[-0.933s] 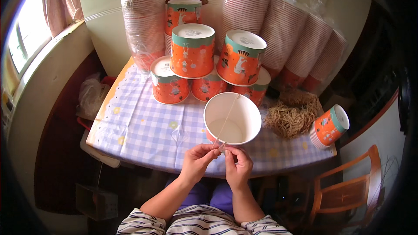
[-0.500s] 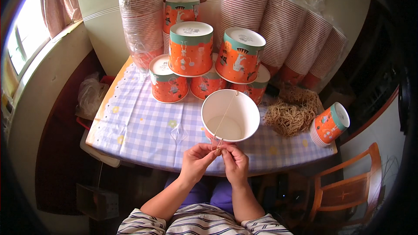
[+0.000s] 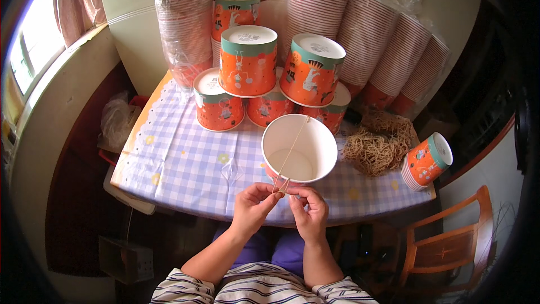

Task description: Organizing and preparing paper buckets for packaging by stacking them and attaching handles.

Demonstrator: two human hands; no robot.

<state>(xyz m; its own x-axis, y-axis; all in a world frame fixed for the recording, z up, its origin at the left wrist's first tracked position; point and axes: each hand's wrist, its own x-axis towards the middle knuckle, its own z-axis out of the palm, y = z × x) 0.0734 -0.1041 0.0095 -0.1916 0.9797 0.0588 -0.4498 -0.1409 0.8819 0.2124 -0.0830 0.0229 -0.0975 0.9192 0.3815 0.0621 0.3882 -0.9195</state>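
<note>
A white-lined paper bucket (image 3: 322,147) stands upright with its mouth up near the table's front edge. Across its mouth runs a thin tan string (image 3: 293,147), coming through a hole in the far rim down to the near rim. My left hand (image 3: 254,205) pinches the string's near end between thumb and forefinger, just in front of the bucket. Beside it, my right hand (image 3: 310,211) is closed at the same looped end, forefinger along the string and thumb below. The exact twist of the string at my fingertips is too small to tell.
Behind the bucket, several orange-and-green paper buckets (image 3: 248,62) are stacked upside down. Tall plastic-wrapped bucket stacks (image 3: 318,8) line the wall. A tangled string heap (image 3: 377,149) and a tilted bucket stack (image 3: 426,160) lie right. A wooden chair (image 3: 450,242) stands lower right.
My right hand has shifted slightly right, its thumb drawing a little away from my left fingertips. My left hand has barely moved, still on the string.
</note>
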